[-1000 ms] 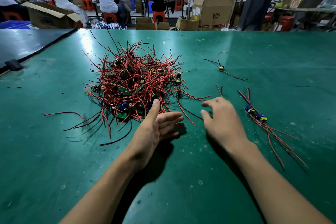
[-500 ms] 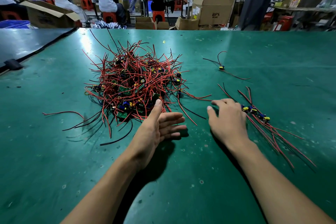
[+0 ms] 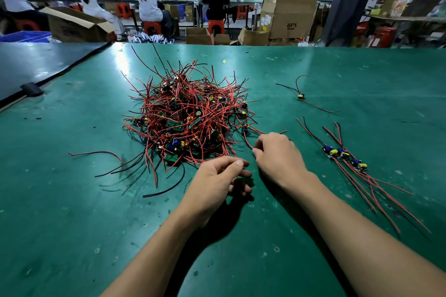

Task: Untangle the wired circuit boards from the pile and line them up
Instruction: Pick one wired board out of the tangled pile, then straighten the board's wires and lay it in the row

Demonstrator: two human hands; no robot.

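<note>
A tangled pile of wired circuit boards, red and black leads sticking out, lies on the green table. My left hand hovers at the pile's near right edge, fingers curled and thumb against the forefinger; I cannot make out anything in it. My right hand is just right of it, fingertips pinching a red wire that trails out of the pile. Three separated boards lie side by side to the right, their wires running toward me. One more wired board lies alone farther back.
A dark mat borders the table at the left. A loose red and black wire lies left of the pile. Beyond the far edge are cardboard boxes and seated workers.
My right hand left the lined-up boards and moved left to the pile's edge, closing its fingers on a wire. My left hand went from open, palm sideways, to curled.
</note>
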